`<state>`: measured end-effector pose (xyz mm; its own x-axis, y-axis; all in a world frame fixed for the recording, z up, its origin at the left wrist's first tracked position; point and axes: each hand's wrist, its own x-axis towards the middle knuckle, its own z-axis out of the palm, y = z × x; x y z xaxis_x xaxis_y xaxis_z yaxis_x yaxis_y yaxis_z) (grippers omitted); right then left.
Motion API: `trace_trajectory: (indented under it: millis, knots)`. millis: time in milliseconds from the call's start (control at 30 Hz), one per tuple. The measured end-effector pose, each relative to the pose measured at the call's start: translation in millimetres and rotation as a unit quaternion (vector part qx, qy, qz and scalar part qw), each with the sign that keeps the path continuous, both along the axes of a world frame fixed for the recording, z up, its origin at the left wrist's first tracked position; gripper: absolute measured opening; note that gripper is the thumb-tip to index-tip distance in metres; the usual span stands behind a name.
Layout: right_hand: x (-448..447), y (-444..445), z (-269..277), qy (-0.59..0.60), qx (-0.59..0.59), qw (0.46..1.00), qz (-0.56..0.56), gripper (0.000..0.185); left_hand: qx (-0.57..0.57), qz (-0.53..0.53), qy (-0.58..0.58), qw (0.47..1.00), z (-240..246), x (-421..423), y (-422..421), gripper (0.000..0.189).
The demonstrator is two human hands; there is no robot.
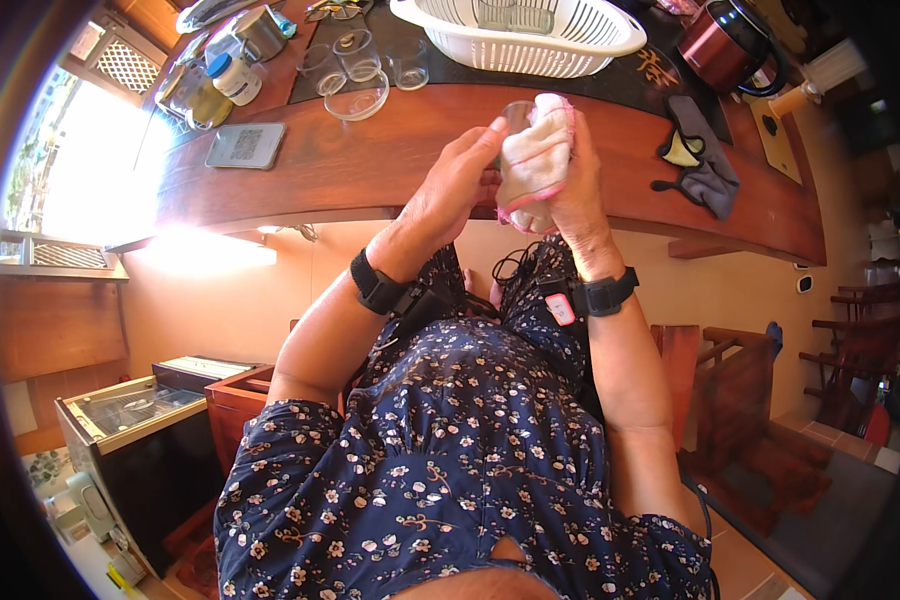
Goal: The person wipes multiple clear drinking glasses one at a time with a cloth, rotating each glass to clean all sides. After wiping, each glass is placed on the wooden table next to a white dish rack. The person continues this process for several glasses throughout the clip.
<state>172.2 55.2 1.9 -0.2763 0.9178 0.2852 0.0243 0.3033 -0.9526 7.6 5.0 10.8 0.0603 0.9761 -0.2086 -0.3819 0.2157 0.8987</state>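
Above the front edge of the wooden table, my left hand [461, 172] grips a clear drinking glass [518, 114] from the side. A white cloth with pink edging [538, 161] is bunched against the glass and hides most of it. My right hand [583, 180] holds the cloth from the right, its fingers mostly hidden behind the folds. Whether the cloth reaches inside the glass, I cannot tell. Beyond my hands, a white plastic colander basket [525, 56] holds a few glasses [529, 19].
Left of the basket stand several clear glasses [408, 66] and a glass bowl [356, 97]. A smartphone [246, 145], a white bottle with a blue cap [232, 79] and a metal mug [261, 34] lie further left. On the right are a grey cloth [701, 161] and a red kettle [727, 49].
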Motion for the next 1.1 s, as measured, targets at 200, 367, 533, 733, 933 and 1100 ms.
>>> trace_trajectory:
  millis: [200,367,533,733,933,1100]
  knots:
    - [1.2,-5.5,-0.7,-0.046,0.072,0.996,0.014,0.079,0.002,-0.056,-0.109,0.992,-7.3,-1.1,4.2,0.059]
    - [-3.2,-0.7,-3.9,0.019,-0.002,1.000,-0.012,0.058,0.014,0.118,0.086,0.989,-1.1,-4.2,-5.1,0.044]
    - [4.1,14.3,-4.1,0.214,-0.137,0.967,-0.015,0.041,0.134,-0.014,0.182,0.974,5.2,-7.4,-33.7,0.031]
    - [-4.8,19.1,-6.9,0.269,-0.124,0.955,-0.018,0.037,0.148,-0.327,0.190,0.914,-8.8,34.0,-46.7,0.051]
    - [-2.3,23.4,-7.4,0.113,-0.018,0.988,-0.104,0.051,-0.011,-0.378,0.096,0.921,-4.0,39.2,-42.9,0.038]
    - [0.2,22.7,-7.4,-0.144,0.269,0.926,-0.222,0.063,-0.037,-0.357,0.069,0.931,1.7,43.2,-46.1,0.034]
